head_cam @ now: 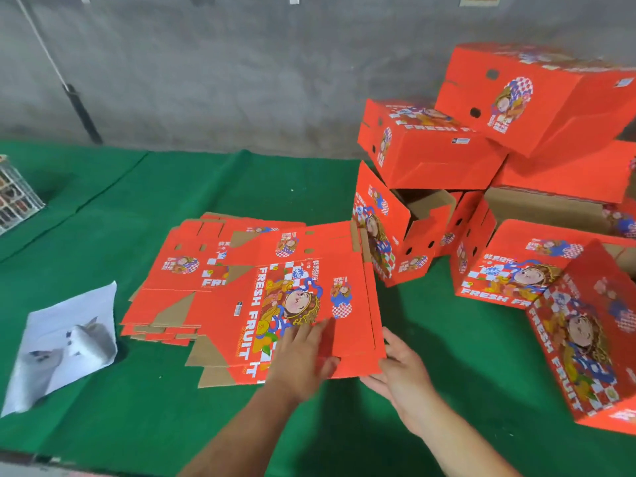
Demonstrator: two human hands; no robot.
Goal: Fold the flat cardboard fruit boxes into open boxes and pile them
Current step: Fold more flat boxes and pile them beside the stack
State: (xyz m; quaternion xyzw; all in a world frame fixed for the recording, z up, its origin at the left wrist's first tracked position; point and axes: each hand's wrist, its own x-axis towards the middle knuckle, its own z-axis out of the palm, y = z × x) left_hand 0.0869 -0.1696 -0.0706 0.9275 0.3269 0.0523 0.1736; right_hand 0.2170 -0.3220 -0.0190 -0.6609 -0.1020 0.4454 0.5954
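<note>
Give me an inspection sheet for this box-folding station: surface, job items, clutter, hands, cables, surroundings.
Surface: green cloth covers the table, creased at the far left.
Job items: top flat box lies on the flat box stack; folded boxes are piled loosely at right, some tilted.
Clutter: crumpled white sheet lies left of the stack; wire basket sits at the left edge.
Hands: left hand rests on the top flat box with straight fingers; right hand is at its near right corner, grip unclear.
Cables: nothing seen.
Surroundings: grey concrete wall; a pole leans against it.

Seven folded boxes (430, 149), two hands (299, 359)
</note>
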